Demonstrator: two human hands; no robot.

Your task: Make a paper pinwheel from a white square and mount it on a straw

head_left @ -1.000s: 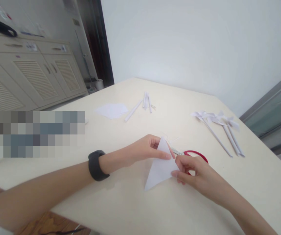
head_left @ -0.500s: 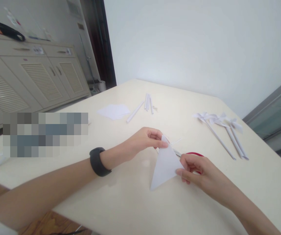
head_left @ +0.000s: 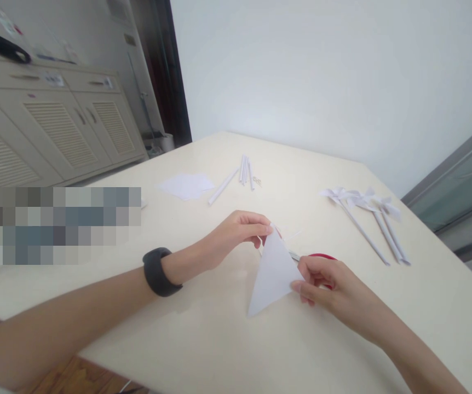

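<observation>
A white sheet of paper folded into a triangle (head_left: pixel 272 276) is held up between both hands, just over the table. My left hand (head_left: pixel 240 235), with a dark band on its wrist, pinches the top corner between thumb and fingers. At the right corner, my right hand (head_left: pixel 328 284) grips the paper with its thumb in front. Behind the paper and my right hand lie red-handled scissors (head_left: pixel 322 255), mostly hidden. A few thin white strips near them are partly covered by my left fingers.
Paper pinwheels on rolled sticks (head_left: pixel 363 230) lie at the right. Farther back are a stack of white paper (head_left: pixel 184 186), several paper tubes (head_left: pixel 244 169) and small pins or clips (head_left: pixel 257 181). A blurred-out patch covers the table's left side.
The view has shifted slightly, so everything sits a little farther left. Both hands keep hold of the folded paper; my left fingers have slid slightly at its top corner.
</observation>
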